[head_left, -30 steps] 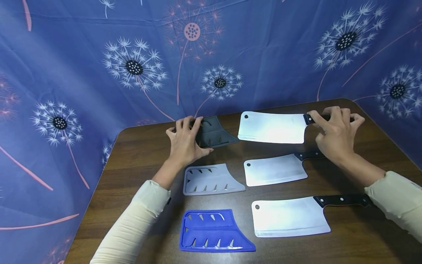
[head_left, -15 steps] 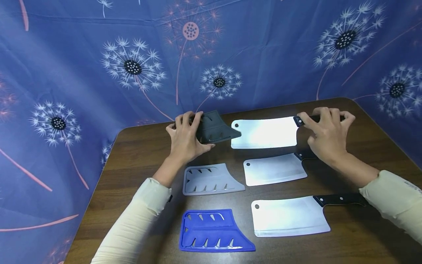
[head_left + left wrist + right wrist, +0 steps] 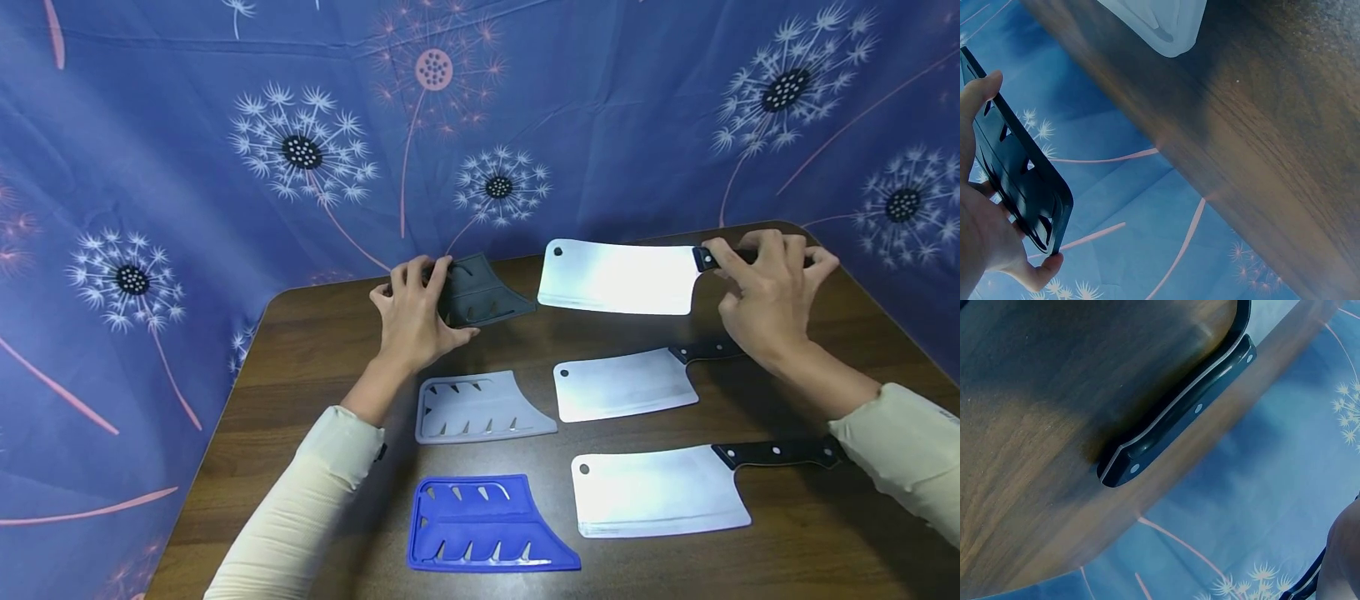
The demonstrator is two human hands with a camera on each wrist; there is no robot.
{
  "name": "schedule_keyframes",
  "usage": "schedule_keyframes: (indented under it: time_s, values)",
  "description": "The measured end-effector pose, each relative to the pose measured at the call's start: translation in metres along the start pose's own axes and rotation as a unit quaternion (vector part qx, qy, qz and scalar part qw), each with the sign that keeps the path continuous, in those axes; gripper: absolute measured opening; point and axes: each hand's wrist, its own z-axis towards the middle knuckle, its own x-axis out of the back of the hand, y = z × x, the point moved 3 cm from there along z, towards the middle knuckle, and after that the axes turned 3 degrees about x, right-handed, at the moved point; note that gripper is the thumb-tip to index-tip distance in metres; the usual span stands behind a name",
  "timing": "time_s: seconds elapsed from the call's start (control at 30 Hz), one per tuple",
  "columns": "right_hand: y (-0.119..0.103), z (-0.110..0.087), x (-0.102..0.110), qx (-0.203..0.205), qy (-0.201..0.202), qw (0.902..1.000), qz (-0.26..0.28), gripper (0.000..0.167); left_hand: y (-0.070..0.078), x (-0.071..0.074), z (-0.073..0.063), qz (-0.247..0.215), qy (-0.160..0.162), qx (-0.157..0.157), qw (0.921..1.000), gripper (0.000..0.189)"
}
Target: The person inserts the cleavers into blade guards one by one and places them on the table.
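Note:
My left hand (image 3: 412, 312) grips a black blade guard (image 3: 480, 292) by its left end at the back of the table. Slots run along the guard's edge, plain in the left wrist view, where thumb and fingers span its width. My right hand (image 3: 776, 296) holds a cleaver (image 3: 615, 279) by its black handle, which the fingers mostly hide. The cleaver's blade points left, and its front edge is close to the guard's pointed tip. At the right wrist view's corner, part of the right hand (image 3: 1342, 559) shows with the held handle's end.
Below the left hand lie a light grey blade guard (image 3: 480, 408) and a blue one (image 3: 487, 525). A smaller cleaver (image 3: 626, 387) and a larger one (image 3: 660, 492) lie to their right. A patterned blue cloth (image 3: 600, 108) hangs behind the wooden table (image 3: 285, 417).
The held cleaver first moved left, its blade end overlapping the guard's tip, then back right and farther away. The black guard rose slightly, then shifted a little left. Other pieces stayed put.

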Motion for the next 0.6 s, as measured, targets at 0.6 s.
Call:
schedule_keyframes:
  time_s: [0.6]
  values:
    - [-0.0020, -0.0017, -0.0041, -0.007, 0.013, 0.9999, 0.003, 0.063, 0.0014, -0.0021, -0.0013, -0.008, 0.003, -0.007, 0.9999, 0.108]
